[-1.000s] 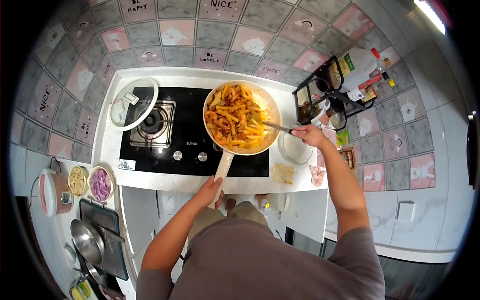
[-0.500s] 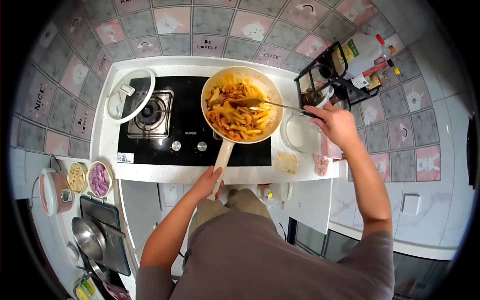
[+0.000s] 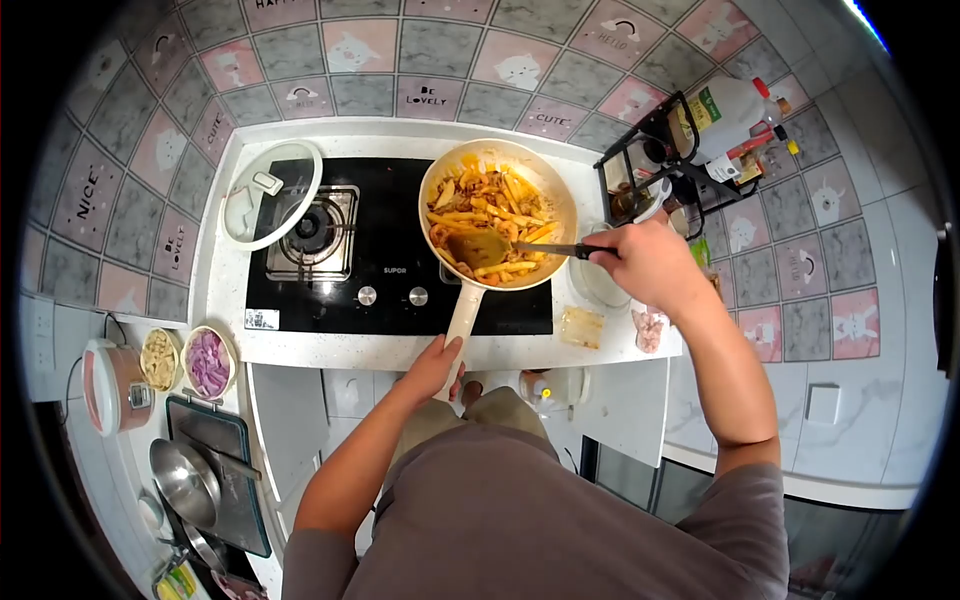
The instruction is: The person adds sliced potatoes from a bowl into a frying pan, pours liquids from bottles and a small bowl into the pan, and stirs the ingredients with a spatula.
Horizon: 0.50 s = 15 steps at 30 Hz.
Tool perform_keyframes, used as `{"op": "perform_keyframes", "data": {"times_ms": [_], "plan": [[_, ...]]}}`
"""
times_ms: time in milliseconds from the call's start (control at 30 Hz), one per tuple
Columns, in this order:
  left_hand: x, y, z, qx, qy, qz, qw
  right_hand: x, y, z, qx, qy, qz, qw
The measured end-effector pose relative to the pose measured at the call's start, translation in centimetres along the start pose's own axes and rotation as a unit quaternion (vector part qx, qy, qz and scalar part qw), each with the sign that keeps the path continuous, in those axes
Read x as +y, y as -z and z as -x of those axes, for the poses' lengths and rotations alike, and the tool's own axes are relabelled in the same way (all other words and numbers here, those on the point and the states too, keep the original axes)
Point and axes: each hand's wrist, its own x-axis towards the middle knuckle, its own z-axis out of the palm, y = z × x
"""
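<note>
A cream frying pan [image 3: 545, 175] sits on the right side of the black gas stove. Browned food [image 3: 495, 205] lies in it, yellow strips like fries with curled orange pieces that look like shrimp. My left hand [image 3: 437, 368] is wrapped round the pan's pale handle [image 3: 465, 315], low in front of the counter. With my right hand [image 3: 650, 262] I grip the dark handle of a spatula [image 3: 478, 248]. Its brownish blade rests in the food at the near left part of the pan.
The stove [image 3: 390, 230] has a free left burner [image 3: 312, 232], partly overlapped by a glass lid [image 3: 268, 195]. To the right stand a glass bowl [image 3: 600, 283] and a bottle rack [image 3: 640, 165]. Bowls of purple onion [image 3: 208, 362] and pale pieces [image 3: 160, 360] are at left.
The spatula blade has come nearer and slightly left in the pan, its handle now more level. My right hand has shifted nearer and left. My left hand stays on the handle.
</note>
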Motion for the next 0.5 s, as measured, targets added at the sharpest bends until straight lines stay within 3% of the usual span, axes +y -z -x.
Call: {"op": "perform_keyframes", "data": {"times_ms": [200,267,500], "plan": [[0.2,-0.1,0.2,0.003,0.007,0.004,1.0,-2.4,-1.4,-1.2,-0.017,-0.069,0.104,0.992],[0.0,0.1,0.0,-0.006,0.015,0.03,0.999,-2.0,-2.7,-1.0,0.042,-0.015,0.136,0.99],[-0.2,0.3,-0.3,-0.012,0.009,0.027,1.0,2.8,1.6,-1.9,0.144,-0.025,0.115,0.983]]}}
